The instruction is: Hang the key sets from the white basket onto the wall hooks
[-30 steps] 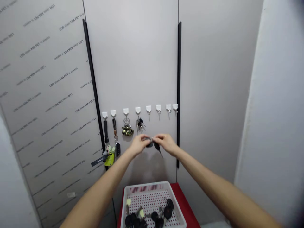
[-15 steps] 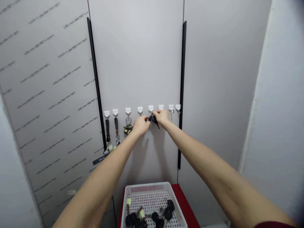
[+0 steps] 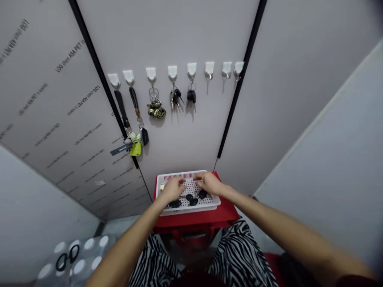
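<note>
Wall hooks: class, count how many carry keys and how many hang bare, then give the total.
Hooks carrying keys: 5
Bare hooks: 3
Total: 8

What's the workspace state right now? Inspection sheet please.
Surface: red stool carrying a white perforated basket.
Job's things: black car keys loose in the basket; key bunches hang on the five left of eight white wall hooks.
Clutter: black looped item, perhaps scissors, on a spotted surface lower left.
Grippers: left hand and right hand both over the basket's keys; grip unclear.
Cables: nothing seen.
Surroundings: grey wall panels, black vertical strips, zebra-striped trousers.
</note>
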Tool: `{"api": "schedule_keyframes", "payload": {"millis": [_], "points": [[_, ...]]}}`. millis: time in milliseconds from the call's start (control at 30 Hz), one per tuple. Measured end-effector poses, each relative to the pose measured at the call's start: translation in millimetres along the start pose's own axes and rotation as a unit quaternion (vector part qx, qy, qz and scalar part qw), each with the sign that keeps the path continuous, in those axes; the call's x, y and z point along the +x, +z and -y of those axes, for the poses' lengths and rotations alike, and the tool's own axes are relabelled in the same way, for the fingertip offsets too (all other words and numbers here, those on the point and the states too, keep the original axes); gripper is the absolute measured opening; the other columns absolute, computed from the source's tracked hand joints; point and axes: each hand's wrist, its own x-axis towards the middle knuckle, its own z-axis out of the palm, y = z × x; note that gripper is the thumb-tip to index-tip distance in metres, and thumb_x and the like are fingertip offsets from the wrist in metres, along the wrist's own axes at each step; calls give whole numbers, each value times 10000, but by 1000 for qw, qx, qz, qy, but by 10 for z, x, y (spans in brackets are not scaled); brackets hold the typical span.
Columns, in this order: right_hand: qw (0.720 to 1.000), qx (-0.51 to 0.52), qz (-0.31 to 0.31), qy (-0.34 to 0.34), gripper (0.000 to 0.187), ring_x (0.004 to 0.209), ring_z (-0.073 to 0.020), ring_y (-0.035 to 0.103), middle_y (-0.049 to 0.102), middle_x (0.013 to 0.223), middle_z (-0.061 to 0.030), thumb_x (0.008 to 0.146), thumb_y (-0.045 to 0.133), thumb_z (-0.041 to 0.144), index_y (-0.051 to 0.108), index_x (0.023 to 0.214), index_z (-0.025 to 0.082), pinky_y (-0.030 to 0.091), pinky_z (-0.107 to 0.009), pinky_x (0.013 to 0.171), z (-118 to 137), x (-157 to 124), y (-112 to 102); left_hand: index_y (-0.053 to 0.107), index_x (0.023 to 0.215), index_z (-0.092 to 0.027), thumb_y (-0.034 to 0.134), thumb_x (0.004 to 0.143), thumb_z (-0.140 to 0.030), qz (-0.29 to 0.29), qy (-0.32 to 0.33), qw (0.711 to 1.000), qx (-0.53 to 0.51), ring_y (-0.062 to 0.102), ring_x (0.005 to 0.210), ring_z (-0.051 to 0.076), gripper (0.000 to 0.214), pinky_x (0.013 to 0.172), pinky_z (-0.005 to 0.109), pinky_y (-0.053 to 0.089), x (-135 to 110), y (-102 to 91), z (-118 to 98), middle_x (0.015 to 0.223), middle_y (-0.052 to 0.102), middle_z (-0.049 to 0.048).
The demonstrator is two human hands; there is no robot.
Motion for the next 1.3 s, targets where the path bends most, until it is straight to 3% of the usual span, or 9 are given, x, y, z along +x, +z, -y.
{"api": "schedule_keyframes", "payload": {"millis": [100,233,400,600,733,833,1033,1200,1300], "points": [[995,-66,72,-17,242,791,-159,484,577,805,-67,588,455,165,570,801,158,334,-248,699,-26,-140,178,526,886,-150,484,582,-223,50,18,996,68,504,752,143,316,669,237,373,-100,232,63,856,568,53],[979,-148,136,-34,225,783,-198,483,578,781,-83,526,516,198,577,739,163,321,-279,680,19,-139,136,538,847,-185,517,535,-227,95,24,988,119,504,729,158,315,629,239,368,-111,269,-10,783,576,29],[981,-137,138,-12,150,698,-162,502,588,677,-57,576,452,169,567,671,162,313,-277,677,22,-136,183,561,720,-184,456,567,-174,107,0,988,113,505,700,148,187,625,235,358,-95,272,-27,709,578,22],[994,88,54,26,158,546,-88,460,551,590,-18,639,413,211,547,668,133,333,-193,520,-32,-43,143,493,892,-144,512,517,-150,59,46,994,-80,486,739,144,375,662,239,359,-51,314,-23,831,549,45],[952,297,28,71,160,472,-59,429,508,518,15,606,470,259,529,645,115,340,-185,479,8,84,-66,511,809,-112,452,585,-157,32,28,952,-303,490,653,103,236,635,219,369,74,183,-124,713,555,26],[903,411,14,124,149,424,-45,418,491,486,30,573,501,245,517,638,112,351,-191,460,88,146,-241,527,659,-107,442,604,-185,-16,-10,923,-384,469,556,81,128,600,216,368,159,2,-210,589,535,3],[864,483,-25,139,109,409,-39,437,499,460,41,525,540,176,510,608,111,378,-201,475,218,217,-477,540,730,-131,523,540,-141,-7,3,879,-476,489,640,80,192,647,211,358,210,-236,-381,706,568,2],[842,521,-40,134,141,412,-37,445,519,491,37,519,543,172,496,639,114,379,-209,490,247,256,-612,548,655,-110,532,534,-153,-20,13,882,-471,473,557,71,129,594,202,356,260,-305,-510,590,554,-5],[848,512,-47,123,168,429,-38,444,506,482,46,513,549,164,496,664,113,368,-205,500,252,264,-686,526,585,-113,537,506,-121,-40,7,880,-474,449,502,55,81,540,185,344,303,-374,-568,526,523,-28]]}}
